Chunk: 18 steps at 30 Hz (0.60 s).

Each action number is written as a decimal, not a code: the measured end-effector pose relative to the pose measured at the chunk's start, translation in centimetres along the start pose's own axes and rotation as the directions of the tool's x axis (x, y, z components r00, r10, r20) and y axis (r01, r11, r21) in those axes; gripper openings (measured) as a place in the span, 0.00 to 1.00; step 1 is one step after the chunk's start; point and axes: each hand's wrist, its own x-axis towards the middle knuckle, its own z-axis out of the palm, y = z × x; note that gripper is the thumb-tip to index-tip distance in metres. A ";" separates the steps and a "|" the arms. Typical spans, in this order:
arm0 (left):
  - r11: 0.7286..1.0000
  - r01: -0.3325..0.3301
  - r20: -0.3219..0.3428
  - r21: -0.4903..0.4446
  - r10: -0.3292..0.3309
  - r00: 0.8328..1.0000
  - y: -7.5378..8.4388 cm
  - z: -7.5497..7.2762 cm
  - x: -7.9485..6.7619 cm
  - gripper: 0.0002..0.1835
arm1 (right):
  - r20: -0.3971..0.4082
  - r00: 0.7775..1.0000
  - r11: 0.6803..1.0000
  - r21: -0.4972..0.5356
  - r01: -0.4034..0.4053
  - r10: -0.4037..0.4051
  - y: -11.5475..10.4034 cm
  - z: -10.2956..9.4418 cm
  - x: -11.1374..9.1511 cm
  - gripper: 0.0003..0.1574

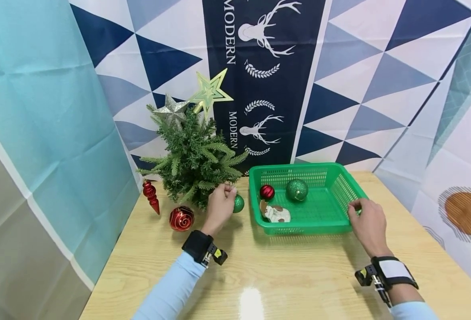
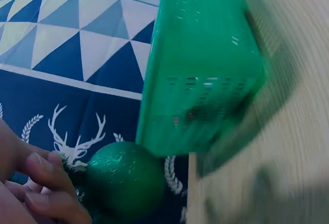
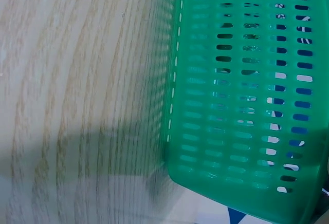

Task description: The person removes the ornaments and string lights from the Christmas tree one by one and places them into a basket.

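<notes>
Left hand drawn into a pinch now, and by it the small green bauble is held near its top, right by the lower branches of the Christmas tree. Hanging seems to be the step in hand; a steady fastening onto a twig is probably called for next. Meanwhile, the green basket (red bauble inside) is gripped at its near right corner by the curled right hand.

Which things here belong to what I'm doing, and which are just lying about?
Likely the job:
- little tree
- gold star
- silver star
- red spindle ornament
- red swirl ball
- green ball in your left hand
- green basket
- red ribbed ball
- glittery ball
- brown-and-white figure

Just around:
- wooden table
- patterned wall cloth
- wrist cameras
</notes>
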 end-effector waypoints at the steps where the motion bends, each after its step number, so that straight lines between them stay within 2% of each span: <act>1: 0.998 0.028 0.033 -0.048 -0.026 0.999 0.2 -0.1 0.1 0.13 | 0.000 1.000 1.000 -0.001 0.000 0.000 0.0 0.0 0.0 0.06; 4: 0.992 0.047 0.089 -0.121 -0.036 0.995 0.7 -0.4 0.3 0.14 | 0.004 1.000 1.000 -0.011 -0.008 0.008 -0.2 0.0 0.1 0.07; 5: 0.991 0.034 0.096 -0.126 -0.022 0.995 0.8 -0.5 0.4 0.13 | 0.007 1.000 1.000 -0.013 -0.010 0.010 -0.2 -0.1 0.2 0.07; 6: 0.996 0.009 0.098 -0.094 0.000 0.995 0.9 -0.6 0.4 0.13 | 0.008 1.000 1.000 -0.015 -0.013 0.013 -0.3 -0.1 0.2 0.07; 8: 0.995 -0.085 0.088 0.053 0.080 0.993 1.0 -0.7 0.4 0.11 | 0.012 1.000 1.000 -0.019 -0.018 0.018 -0.3 -0.2 0.3 0.07; 10: 0.973 -0.156 0.085 0.168 0.143 0.986 1.0 -0.8 0.4 0.10 | 0.016 1.000 1.000 -0.022 -0.019 0.019 -0.3 -0.3 0.4 0.07; 13: 0.919 -0.230 0.094 0.319 0.210 0.973 0.8 -0.8 0.5 0.09 | 0.017 1.000 1.000 -0.020 -0.018 0.018 -0.3 -0.3 0.4 0.07; 15: 0.923 -0.228 0.104 0.310 0.206 0.973 0.7 -0.7 0.5 0.09 | 0.015 1.000 1.000 -0.018 -0.016 0.016 -0.3 -0.3 0.4 0.07; 18: 0.963 -0.179 0.097 0.201 0.162 0.982 0.7 -0.6 0.8 0.11 | 0.017 1.000 1.000 -0.017 -0.011 0.012 -0.3 -0.2 0.4 0.06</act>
